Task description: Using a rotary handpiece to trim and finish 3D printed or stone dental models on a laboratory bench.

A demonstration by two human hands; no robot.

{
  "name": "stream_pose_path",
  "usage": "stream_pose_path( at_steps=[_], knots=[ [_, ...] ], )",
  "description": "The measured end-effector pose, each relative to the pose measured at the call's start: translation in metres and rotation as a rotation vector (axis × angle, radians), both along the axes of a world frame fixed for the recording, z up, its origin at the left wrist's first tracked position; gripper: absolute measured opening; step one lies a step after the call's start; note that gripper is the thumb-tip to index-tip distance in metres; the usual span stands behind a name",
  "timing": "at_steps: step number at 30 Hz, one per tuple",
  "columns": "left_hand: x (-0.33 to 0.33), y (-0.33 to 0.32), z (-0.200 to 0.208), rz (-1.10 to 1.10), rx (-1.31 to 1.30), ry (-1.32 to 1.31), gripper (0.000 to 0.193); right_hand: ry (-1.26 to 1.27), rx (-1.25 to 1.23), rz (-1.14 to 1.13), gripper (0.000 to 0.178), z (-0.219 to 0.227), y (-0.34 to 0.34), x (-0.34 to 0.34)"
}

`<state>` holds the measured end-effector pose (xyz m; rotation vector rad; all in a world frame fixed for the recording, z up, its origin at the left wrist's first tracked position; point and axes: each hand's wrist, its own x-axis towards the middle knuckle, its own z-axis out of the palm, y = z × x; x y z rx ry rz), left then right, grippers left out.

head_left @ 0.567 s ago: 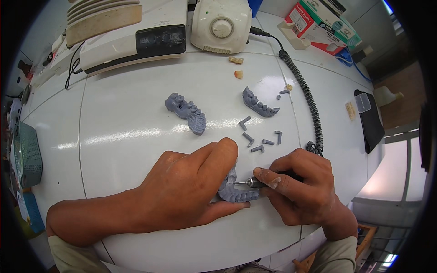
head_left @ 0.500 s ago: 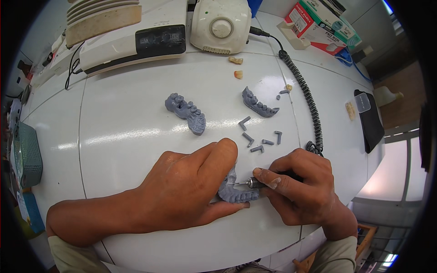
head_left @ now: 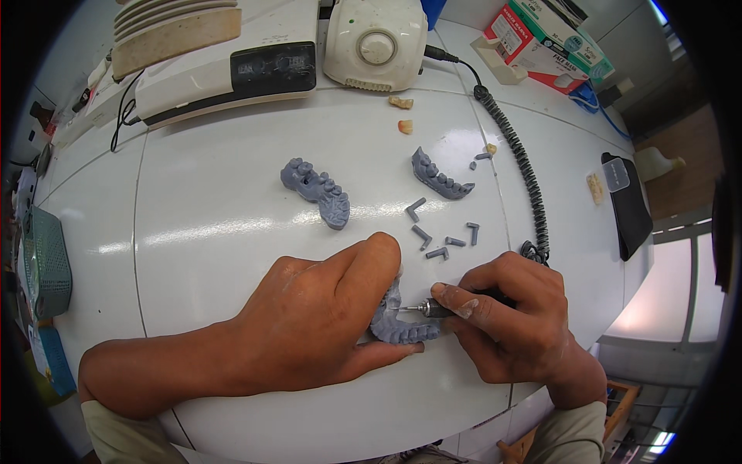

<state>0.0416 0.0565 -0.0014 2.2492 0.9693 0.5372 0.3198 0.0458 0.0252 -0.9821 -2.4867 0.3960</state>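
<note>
The step in hand looks like trimming a grey dental model [head_left: 402, 329] with a rotary handpiece [head_left: 433, 308], and the work sits at about 6 o'clock on the white bench [head_left: 216, 232], just in front of the person. The left hand [head_left: 325, 317] lies flat over the model's left side, its fingers [head_left: 371, 267] pressed together and curled over the arch, thumb stretched along the lower edge to pin it down. The right hand [head_left: 510, 325] grips the handpiece like a pen, fingertips pinched tight round the metal nose, the thin bur touching the model's inner edge (the exact contact point is too small to tell). My judgement is that any further cut calls for a steady brace and light sideways pressure, since a slip would score the teeth. Two more grey models [head_left: 317, 189] [head_left: 440, 176] lie at 12 o'clock, small grey pegs [head_left: 437, 236] between them and the hands, and the coiled cord [head_left: 525, 182] runs off toward 1 o'clock.
</note>
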Motion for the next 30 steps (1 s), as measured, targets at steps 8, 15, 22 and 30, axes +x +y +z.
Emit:
stream_pose_path(
  at_steps=[8, 15, 22, 30],
  knots=[
    [0.0003, 0.0004, 0.0000, 0.000, 0.000, -0.009, 0.077, -0.003, 0.013, 0.003, 0.043, -0.0010, 0.0005, 0.0009],
    [0.0000, 0.0003, 0.0003, -0.001, -0.002, -0.002, 0.076, 0.003, 0.014, 0.007, 0.043, -0.0010, 0.0008, 0.0014],
    [0.0003, 0.0005, 0.0002, 0.000, -0.002, -0.011, 0.075, -0.004, 0.023, 0.003, 0.042, -0.0017, 0.0006, 0.0005],
    [0.0009, 0.0002, 0.0004, -0.002, -0.012, -0.002, 0.076, -0.006, 0.014, 0.011, 0.043, -0.0008, 0.0006, 0.0010]
  ],
)
